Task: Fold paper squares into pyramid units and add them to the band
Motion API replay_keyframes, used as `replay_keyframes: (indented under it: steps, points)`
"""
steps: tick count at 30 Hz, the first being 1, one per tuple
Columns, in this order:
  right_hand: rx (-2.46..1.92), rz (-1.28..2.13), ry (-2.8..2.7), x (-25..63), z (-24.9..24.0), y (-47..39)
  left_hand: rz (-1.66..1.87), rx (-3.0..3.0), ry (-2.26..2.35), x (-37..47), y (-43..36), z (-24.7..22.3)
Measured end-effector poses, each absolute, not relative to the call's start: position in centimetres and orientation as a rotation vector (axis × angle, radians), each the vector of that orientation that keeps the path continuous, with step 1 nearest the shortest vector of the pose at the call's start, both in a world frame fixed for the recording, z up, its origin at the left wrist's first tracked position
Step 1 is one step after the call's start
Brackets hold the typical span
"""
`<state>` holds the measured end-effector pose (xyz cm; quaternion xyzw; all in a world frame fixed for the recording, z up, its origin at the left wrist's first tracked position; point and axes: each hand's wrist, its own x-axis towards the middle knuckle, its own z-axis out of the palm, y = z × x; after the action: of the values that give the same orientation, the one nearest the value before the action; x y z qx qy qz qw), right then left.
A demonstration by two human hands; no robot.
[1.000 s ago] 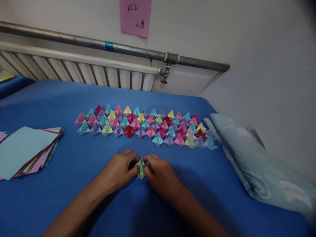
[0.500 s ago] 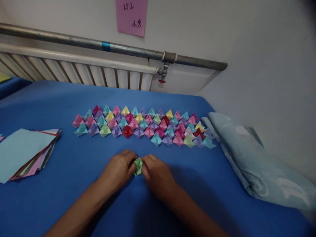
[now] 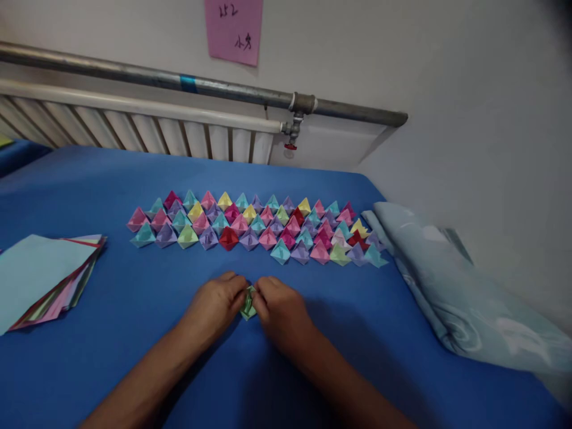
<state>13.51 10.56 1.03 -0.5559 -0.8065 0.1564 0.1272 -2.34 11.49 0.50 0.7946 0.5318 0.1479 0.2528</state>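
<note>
Right now a small green paper [image 3: 248,305] sits between the left hand [image 3: 210,307] and the right hand [image 3: 283,313], on the near side of the paper rows [image 3: 229,238] and apart from them. The fingers of both hands are narrow, pinched onto its two sides near the top. Such thin, small folds could tear or crease crookedly if the two hands pull unevenly, and a loose pinch might let a fold spring open. A forward slip of either hand could nudge the nearest pieces of the rows, which stand close together, so one knock would likely spread to its neighbours. The blanket [image 3: 424,274] lies at the right end of the rows, very close, and a tug on it might disturb the end pieces. Most of the green paper's sides are hidden under the fingers, so its exact folds and the fingertips behind it cannot be made out. Left of the rows, the stack [image 3: 42,262] is cut off by the picture's edge; above them, the pink note [image 3: 233,33] loses its top. Within the rows, front pieces cover parts of those behind.
</note>
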Motion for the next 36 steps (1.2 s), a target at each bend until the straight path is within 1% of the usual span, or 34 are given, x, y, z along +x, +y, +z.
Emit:
replay_keyframes:
  steps: [5, 12, 19, 34, 36]
  points:
    - [-1.638, 0.441, -2.321, 13.2, 0.9, 10.9, 0.397, 2.222, 1.506, -1.9, 11.2, 0.3]
    - [-1.564, 0.656, -2.124, 13.8, 0.8, 11.6, 0.548, 2.096, 1.397, -2.6, 11.6, -0.1]
    - [-1.575, 0.762, -2.177, 13.7, 1.5, 12.2, 0.457, 2.036, 1.448, -2.4, 11.9, 0.4]
    - [-1.542, 0.522, -2.258, 13.2, 0.7, 11.3, 0.443, 2.020, 1.558, -2.0, 11.4, 0.8]
    - [-1.516, 0.575, -2.217, 13.3, 0.7, 11.4, 0.445, 2.009, 1.557, -2.2, 11.4, 0.9]
